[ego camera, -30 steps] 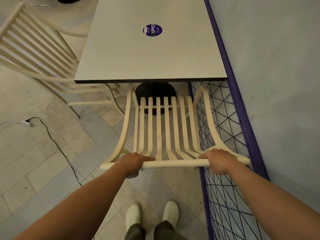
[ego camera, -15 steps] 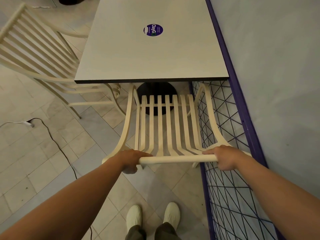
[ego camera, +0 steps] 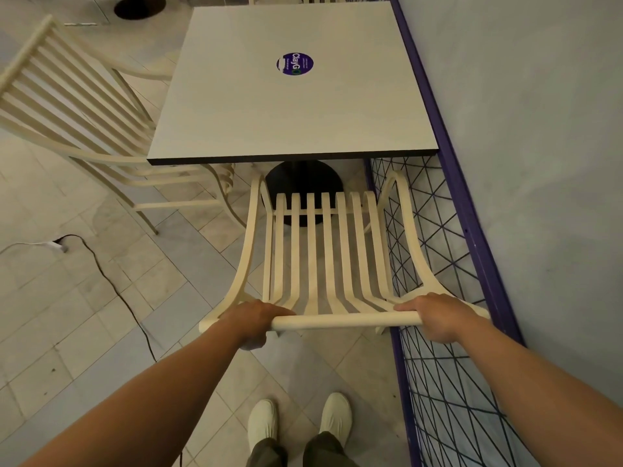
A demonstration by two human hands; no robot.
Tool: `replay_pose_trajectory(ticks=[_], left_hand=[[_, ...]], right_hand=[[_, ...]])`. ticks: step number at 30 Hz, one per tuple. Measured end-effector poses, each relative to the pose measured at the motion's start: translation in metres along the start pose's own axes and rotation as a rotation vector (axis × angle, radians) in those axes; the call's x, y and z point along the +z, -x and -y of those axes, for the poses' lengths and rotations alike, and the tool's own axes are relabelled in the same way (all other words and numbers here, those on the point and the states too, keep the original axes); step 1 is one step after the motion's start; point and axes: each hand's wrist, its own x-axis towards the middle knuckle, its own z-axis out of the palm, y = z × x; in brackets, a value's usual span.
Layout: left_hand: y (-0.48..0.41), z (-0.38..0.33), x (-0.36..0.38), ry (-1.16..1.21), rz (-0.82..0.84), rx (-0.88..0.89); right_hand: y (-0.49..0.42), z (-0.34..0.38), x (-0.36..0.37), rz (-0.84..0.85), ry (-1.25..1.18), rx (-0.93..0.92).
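Outstretched, both arms reach down, left hand (ego camera: 251, 323) and right hand (ego camera: 435, 320) fingers curled round the chair (ego camera: 337, 321) rail.

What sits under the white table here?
A black round base shows below the near edge of the table, and seat slats of the side chair run under its left corner. The tabletop covers the column and the base's far part.

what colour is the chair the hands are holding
The chair is cream all over, slats included; the head view shows it best.
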Motion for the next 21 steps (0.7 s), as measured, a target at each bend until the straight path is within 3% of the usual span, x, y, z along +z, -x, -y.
replay_pose_trajectory(ticks=[21], left_hand=[[-0.028,-0.002,-0.015,-0.004,-0.023,0.011]], right_hand=[[-0.017,-0.016,-0.028,-0.003,-0.021,-0.019]])
